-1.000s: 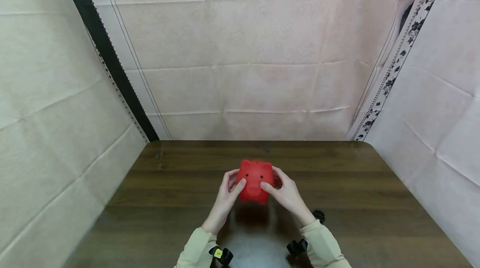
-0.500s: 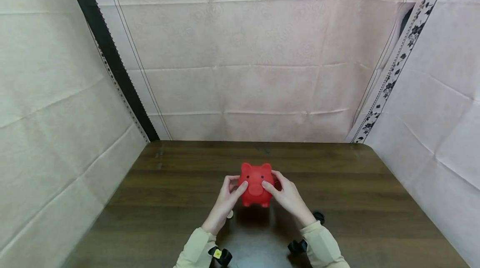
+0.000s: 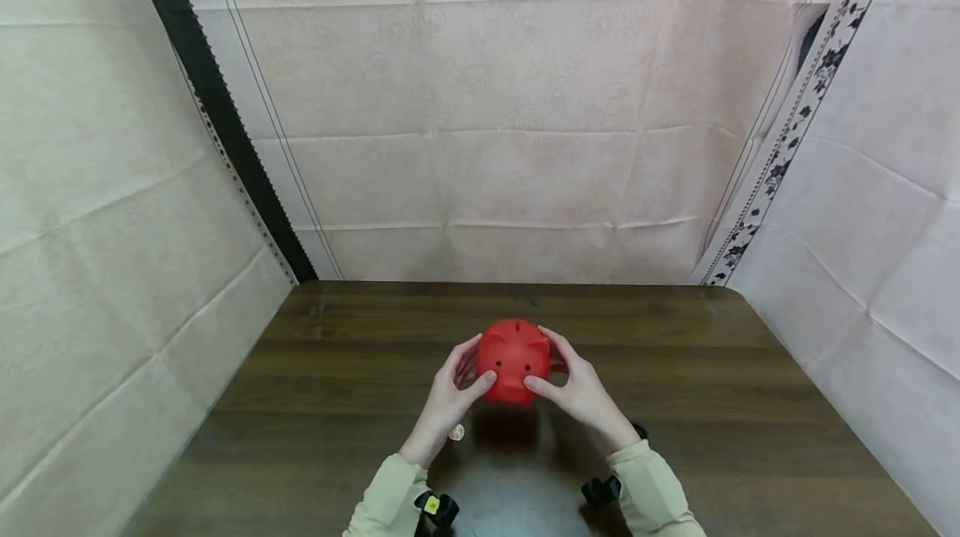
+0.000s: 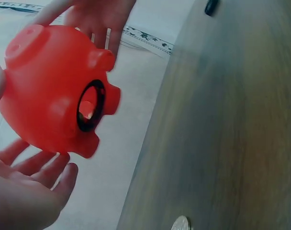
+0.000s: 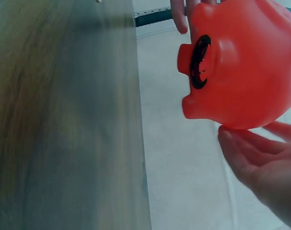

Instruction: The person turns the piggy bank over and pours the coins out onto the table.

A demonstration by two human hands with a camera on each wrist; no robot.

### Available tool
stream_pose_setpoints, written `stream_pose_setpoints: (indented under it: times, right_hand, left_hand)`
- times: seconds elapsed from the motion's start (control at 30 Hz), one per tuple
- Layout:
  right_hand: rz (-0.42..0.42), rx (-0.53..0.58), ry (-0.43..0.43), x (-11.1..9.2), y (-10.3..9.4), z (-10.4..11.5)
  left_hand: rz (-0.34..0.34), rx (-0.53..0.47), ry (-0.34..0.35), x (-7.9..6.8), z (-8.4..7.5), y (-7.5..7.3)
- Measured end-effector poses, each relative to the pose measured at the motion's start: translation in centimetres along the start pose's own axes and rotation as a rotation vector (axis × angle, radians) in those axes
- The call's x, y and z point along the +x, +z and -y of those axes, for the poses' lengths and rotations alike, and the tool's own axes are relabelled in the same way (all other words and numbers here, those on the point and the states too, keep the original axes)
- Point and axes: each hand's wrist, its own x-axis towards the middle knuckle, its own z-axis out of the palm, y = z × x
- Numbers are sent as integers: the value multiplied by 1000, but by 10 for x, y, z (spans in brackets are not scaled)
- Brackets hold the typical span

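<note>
A red piggy bank [image 3: 513,362] is held up over the table between both hands, snout toward me and coin slot on top. My left hand [image 3: 450,391] grips its left side, thumb on the front beside the snout. On the other side my right hand [image 3: 581,391] grips it, thumb near the snout too. The left wrist view shows its underside with short feet and a round hole with a black rim [image 4: 100,103]. Something small and golden shows inside the hole. A coin [image 3: 457,432] lies on the table beside my left wrist.
The brown wooden table [image 3: 360,337] ends at a back edge before a pale cloth wall [image 3: 480,137]. More cloth [image 3: 112,228] closes off the left, and another sheet the right. A small black object [image 3: 640,430] lies partly hidden by my right wrist.
The piggy bank has tipped forward between the hands, so its top slot shows and its feet mostly do not. The coin beside my left wrist was not visible one second ago.
</note>
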Motion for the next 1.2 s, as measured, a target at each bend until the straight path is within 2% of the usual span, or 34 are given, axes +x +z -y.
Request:
stream_pose_setpoints:
  times: [0.13, 0.3, 0.47, 0.7, 0.97, 1.2]
  right_hand:
    - [3, 7, -125, 0, -4, -2]
    - [28, 18, -240, 1, -8, -4]
    - [60, 45, -310, 2, -10, -6]
    - [85, 109, -387, 1, -9, -6]
    - [82, 126, -386, -1, -7, -8]
    - [77, 80, -289, -3, -8, -7]
  left_hand:
    - [28, -3, 28, 0, 0, -1]
    - [68, -19, 74, -1, 1, -1]
    - [92, -42, 119, -3, 0, 0]
    - [87, -55, 145, -6, 0, 2]
    - [99, -60, 133, -5, 2, 2]
    - [64, -47, 69, -6, 3, 2]
